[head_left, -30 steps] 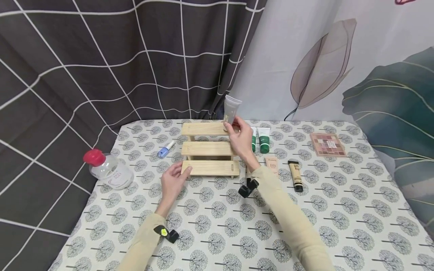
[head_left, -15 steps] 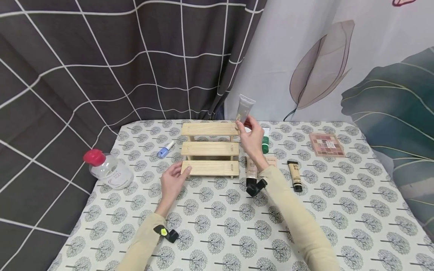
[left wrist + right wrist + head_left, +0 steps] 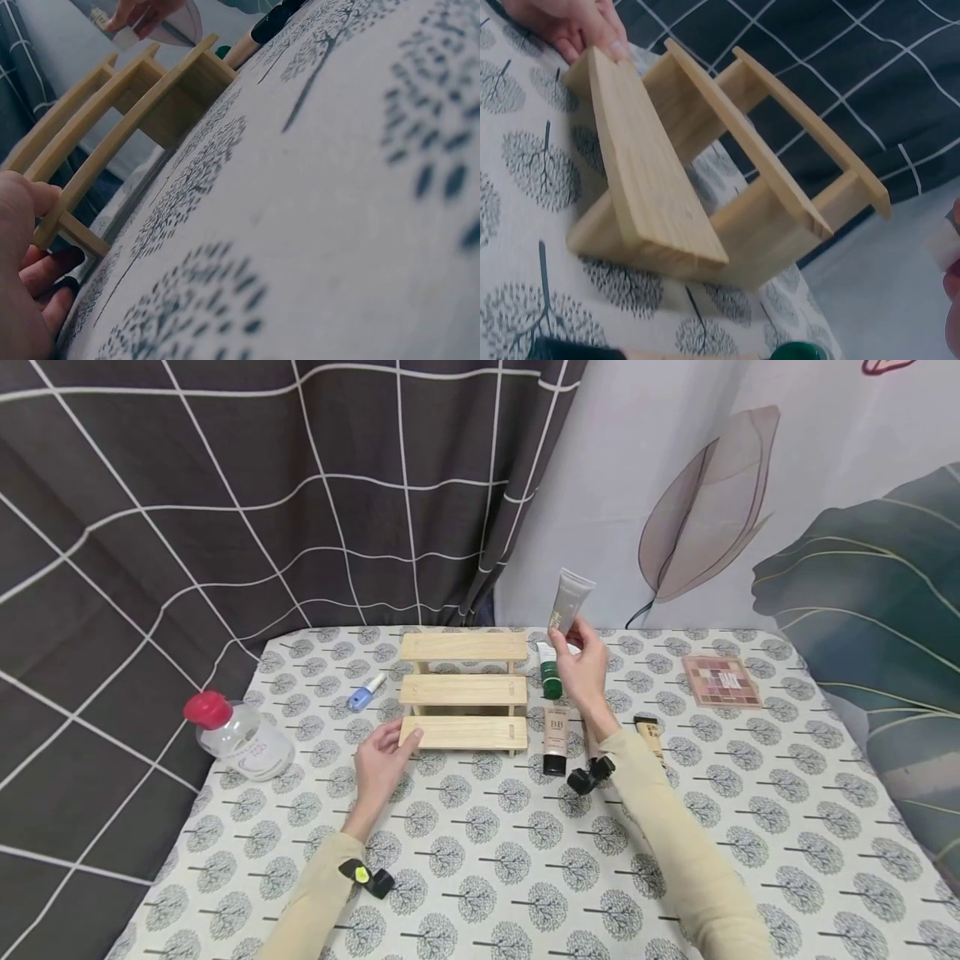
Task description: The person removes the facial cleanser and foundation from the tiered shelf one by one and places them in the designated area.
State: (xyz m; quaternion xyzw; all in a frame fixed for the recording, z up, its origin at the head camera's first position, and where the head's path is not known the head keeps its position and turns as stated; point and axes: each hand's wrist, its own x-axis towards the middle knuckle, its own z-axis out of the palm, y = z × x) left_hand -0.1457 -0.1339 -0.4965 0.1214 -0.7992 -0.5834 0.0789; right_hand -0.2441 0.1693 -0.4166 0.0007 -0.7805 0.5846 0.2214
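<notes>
A three-tier wooden display riser (image 3: 463, 690) stands at the table's back centre, its shelves bare. My left hand (image 3: 381, 770) grips the left end of its lowest shelf, thumb on top; in the left wrist view the other fingers (image 3: 52, 271) curl beneath the board. Above the table, right of the riser, my right hand (image 3: 585, 667) pinches a grey squeeze tube (image 3: 570, 600) near its lower end, the flat crimp pointing up. Only the tube's white cap (image 3: 945, 244) and a bit of that hand show at the right wrist view's edge.
Right of the riser lie a green-and-white tube (image 3: 551, 672), a BB cream tube (image 3: 555, 739), a black-capped beige tube (image 3: 649, 739) partly behind the sleeve, and an eyeshadow palette (image 3: 722, 682). To the left are a blue nail polish bottle (image 3: 363, 696) and a red-capped clear bottle (image 3: 251, 747).
My right hand has carried the grey tube rightward, from over the top shelf's right end to beyond the riser. The left hand keeps its grip on the lowest shelf.
</notes>
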